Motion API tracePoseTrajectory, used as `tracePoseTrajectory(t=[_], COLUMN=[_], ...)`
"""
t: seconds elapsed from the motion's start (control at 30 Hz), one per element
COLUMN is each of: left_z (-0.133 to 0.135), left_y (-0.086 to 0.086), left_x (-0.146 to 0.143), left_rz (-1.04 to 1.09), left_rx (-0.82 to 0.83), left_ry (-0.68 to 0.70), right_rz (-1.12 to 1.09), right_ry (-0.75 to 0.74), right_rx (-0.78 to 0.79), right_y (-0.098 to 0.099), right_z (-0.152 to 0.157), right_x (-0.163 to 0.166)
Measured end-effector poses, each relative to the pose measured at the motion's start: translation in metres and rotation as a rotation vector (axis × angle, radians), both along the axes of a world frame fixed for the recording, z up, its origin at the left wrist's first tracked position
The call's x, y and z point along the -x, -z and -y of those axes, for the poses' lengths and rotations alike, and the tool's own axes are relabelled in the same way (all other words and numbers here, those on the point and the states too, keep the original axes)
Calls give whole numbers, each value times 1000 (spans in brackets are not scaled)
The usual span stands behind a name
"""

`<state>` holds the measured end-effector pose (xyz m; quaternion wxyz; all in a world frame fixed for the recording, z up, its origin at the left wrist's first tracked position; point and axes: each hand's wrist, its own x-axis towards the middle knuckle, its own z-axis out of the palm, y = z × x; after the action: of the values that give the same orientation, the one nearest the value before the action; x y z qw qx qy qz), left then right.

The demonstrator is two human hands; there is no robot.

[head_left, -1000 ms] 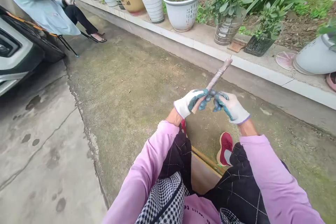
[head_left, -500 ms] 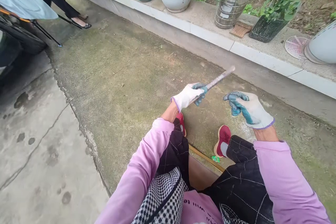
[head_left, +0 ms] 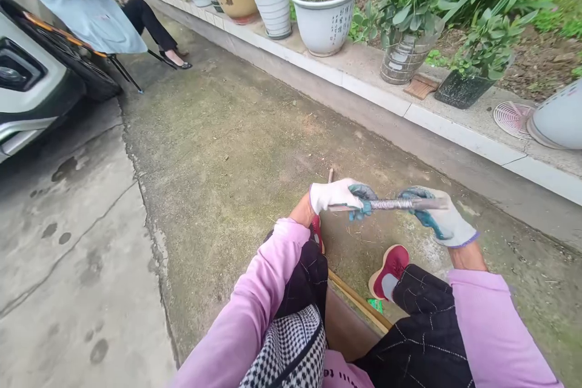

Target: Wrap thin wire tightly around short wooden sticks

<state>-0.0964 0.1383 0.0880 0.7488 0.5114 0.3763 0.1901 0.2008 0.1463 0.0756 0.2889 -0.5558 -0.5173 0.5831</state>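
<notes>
Concrete yard (head_left: 218, 151) is seen, bordered by a ledge (head_left: 364, 73) lined with potted plants (head_left: 325, 9); a parked car (head_left: 27, 85) sits far left. A rod (head_left: 393, 204) wrapped in silvery tape is held level above the knees. Left hand (head_left: 339, 197), gloved, is closed around one end; right hand (head_left: 439, 218), gloved, is closed around the other.

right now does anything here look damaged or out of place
A few things. The concrete ground has a long crack beside dark wet spots. On the ledge, a pink round grille lies flat among the plant pots. Both gloved hands, left hand and right hand, hold a rod level.
</notes>
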Motion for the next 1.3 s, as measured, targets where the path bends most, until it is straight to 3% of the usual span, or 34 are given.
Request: tracePoseTrajectory(t=[0.13,0.3,0.47,0.63,0.7,0.8,0.87,0.97,1.07,1.13,1.2,1.3], left_z=[-23,-22,-17,-10,-8,-6,-8,-12,-16,-20,-24,-30], left_y=[9,23,26,18,15,15,18,22,22,20,18,15], left_x=[-9,-23,-35,-36,-36,-37,-39,-42,-41,-36,-28,-15], left_rz=[191,325,364,287,286,298,277,230,205,199,162,-5], left_rx=[115,113,94,49,53,65,80,99,91,84,87,88], left_ry=[-171,-361,-438,-431,-382,-301,-291,-330,-429,-515,-602,-764], right_rz=[-154,-322,-372,-440,-538,-557,-549,-463,-317,-269,-224,-121], right_ry=[81,84,150,175,308,713,783,505,83,-83,-83,30], right_rx=[158,151,166,225,236,162,89,-54,-1,51,88,109], right_y=[2,8,29,61,70,75,72,60,42,30,20,12], right_z=[8,4,-2,-18,-35,-63,-69,-52,-19,-3,4,1], right_x=[18,21,17,20,12,-12,-24,-14,19,36,40,28])
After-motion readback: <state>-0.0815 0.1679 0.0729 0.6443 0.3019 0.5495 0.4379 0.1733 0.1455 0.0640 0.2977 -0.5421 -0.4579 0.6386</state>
